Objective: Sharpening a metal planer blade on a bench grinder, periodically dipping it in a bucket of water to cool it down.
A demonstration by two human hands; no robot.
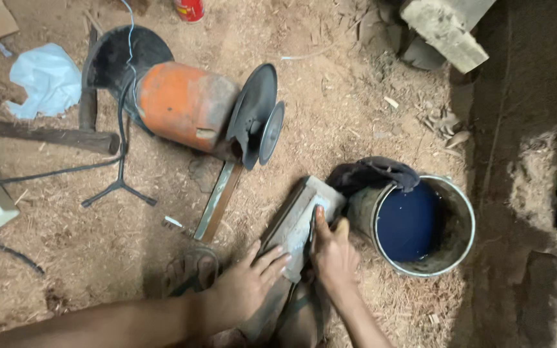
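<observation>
Both hands press on a flat grey sharpening stone that lies on a wooden block on the sawdust-covered ground, near the bottom middle of the view. The left hand lies open with fingers spread flat on the stone's near end, seemingly to pin it so it does not slide. The right hand is partly curled, its index finger stretched forward along a thin, pale blade-like piece held flat against the stone; pressing it flat probably keeps its edge in even contact. What the piece is exactly cannot be told, as the fingers cover much of it.

That stone looks rectangular, worn and dusty, pale on top with a darker wooden side, tilted slightly towards the far right. Just to its right stands a metal bucket of dark water, close enough to dip into, with a dark cloth draped over its far-left rim. Farther off to the left lies an orange motor with grinding discs, and a white plastic bag sits at far left.
</observation>
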